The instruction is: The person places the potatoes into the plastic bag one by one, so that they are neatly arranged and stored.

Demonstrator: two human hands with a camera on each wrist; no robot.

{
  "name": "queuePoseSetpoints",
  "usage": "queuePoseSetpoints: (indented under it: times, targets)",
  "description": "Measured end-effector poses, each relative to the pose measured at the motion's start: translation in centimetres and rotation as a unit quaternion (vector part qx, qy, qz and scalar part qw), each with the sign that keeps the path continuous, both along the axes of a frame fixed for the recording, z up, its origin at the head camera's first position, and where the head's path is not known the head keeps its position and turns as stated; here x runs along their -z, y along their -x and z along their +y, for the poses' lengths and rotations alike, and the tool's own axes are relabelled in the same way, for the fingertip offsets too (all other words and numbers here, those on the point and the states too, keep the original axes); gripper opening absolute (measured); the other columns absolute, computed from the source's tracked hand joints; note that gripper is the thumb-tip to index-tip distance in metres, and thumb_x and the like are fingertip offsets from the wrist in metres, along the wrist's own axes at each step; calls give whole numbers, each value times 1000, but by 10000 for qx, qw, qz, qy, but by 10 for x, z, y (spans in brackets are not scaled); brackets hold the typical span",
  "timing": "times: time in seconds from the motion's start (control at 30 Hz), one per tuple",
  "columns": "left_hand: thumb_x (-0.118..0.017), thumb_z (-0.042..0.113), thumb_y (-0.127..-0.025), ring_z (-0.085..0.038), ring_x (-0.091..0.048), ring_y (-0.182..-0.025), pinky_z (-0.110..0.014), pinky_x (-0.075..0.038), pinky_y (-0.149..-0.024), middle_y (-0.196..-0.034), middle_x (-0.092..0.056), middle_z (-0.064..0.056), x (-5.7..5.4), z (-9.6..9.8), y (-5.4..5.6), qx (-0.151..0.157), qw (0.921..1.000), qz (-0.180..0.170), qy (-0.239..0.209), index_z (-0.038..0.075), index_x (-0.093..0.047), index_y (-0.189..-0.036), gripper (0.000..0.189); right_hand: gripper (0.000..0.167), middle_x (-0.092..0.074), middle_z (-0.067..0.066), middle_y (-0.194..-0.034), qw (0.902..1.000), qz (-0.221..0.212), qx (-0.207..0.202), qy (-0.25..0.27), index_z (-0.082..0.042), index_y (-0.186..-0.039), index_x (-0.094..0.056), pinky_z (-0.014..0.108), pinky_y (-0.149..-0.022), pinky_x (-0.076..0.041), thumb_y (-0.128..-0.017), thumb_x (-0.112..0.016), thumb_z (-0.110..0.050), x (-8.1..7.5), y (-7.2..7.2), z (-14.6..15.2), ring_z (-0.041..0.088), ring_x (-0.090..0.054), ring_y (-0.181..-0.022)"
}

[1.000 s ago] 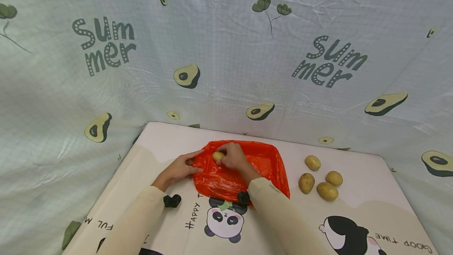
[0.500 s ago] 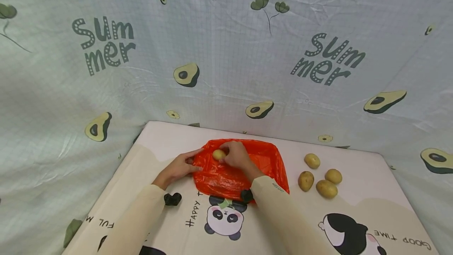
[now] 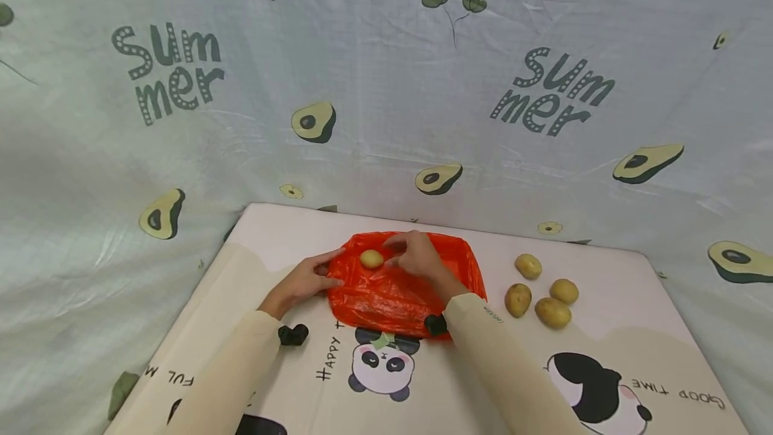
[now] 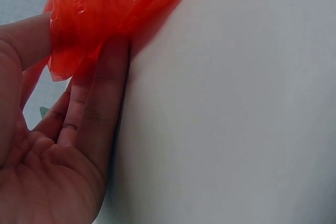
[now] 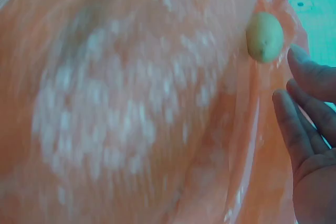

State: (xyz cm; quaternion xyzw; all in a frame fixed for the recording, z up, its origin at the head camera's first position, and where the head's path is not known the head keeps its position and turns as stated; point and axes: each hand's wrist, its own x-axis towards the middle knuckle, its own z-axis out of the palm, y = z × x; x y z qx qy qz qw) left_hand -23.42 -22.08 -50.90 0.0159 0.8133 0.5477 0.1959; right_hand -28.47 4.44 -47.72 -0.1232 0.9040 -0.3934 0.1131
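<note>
A red plastic bag (image 3: pixel 386 304) lies spread wide on the table, its mouth upward. One potato (image 3: pixel 371 259) rests on the red plastic near the left end, with no finger touching it. My left hand (image 3: pixel 304 278) holds the bag's left edge; in the left wrist view the red plastic (image 4: pixel 115 3) comes between thumb and fingers. Just right of the potato, my right hand (image 3: pixel 419 257) hovers over the bag with parted fingers and holds nothing. The right wrist view shows a gap between the potato (image 5: pixel 264 38) and those fingertips.
To the right of the bag sit several loose potatoes (image 3: pixel 552 313) on the printed table cover (image 3: pixel 483 381). A hanging cloth (image 3: pixel 362 86) with avocado prints closes off the back and left. Small black devices (image 3: pixel 293 335) are worn at both wrists.
My right hand has let go of the potato and drawn back to the right, leaving it in the bag. My left hand keeps its place at the bag's edge.
</note>
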Motion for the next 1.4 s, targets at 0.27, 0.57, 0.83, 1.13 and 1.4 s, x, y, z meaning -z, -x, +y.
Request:
queuePoseSetpoints:
  times: [0.27, 0.57, 0.83, 1.13, 1.4]
  targets:
    - [-73, 14, -96, -28, -64, -116, -38, -62, -97, -152, -54, -22, 0, -1, 1, -75, 10000, -25, -1, 24, -43, -161, 72, 30, -77, 6, -117, 9996, 19, -38, 287, -13, -118, -80, 42, -101, -60, -88, -81, -6, -6, 5, 15, 26, -67, -110]
    - [-73, 15, -96, -27, -63, -115, -36, -62, -97, -151, -54, -21, 1, -1, 2, -133, 9998, -122, 4, 25, -42, -161, 73, 30, -77, 5, -117, 9994, -200, 41, 291, -15, -116, -81, 43, -101, -60, -88, -81, -7, -11, 10, 25, 26, -67, -110]
    - [-73, 16, -96, -30, -62, -121, -37, -61, -100, -157, -50, -20, -3, 1, 2, -209, 9996, -163, 99, 27, -41, -161, 73, 28, -78, 5, -115, 9994, -61, 51, 322, -13, -115, -81, 42, -99, -61, -88, -82, -8, -14, 14, 33, 26, -67, -109]
    - [-73, 16, -96, -30, -61, -121, -38, -61, -100, -157, -49, -21, -2, 4, 4, -169, 9997, -137, 61, 25, -42, -161, 72, 25, -78, 6, -113, 9991, -16, 75, 413, -12, -112, -82, 43, -99, -61, -87, -82, -7, -16, 14, 42, 27, -67, -106]
    - [-73, 17, -96, -30, -61, -122, -40, -60, -101, -158, -48, -21, 0, 7, 2, -188, 9996, -113, 180, 26, -41, -161, 73, 23, -78, 7, -111, 9990, 174, 71, 402, -11, -109, -82, 45, -98, -60, -86, -83, -8, -17, 15, 52, 27, -68, -104]
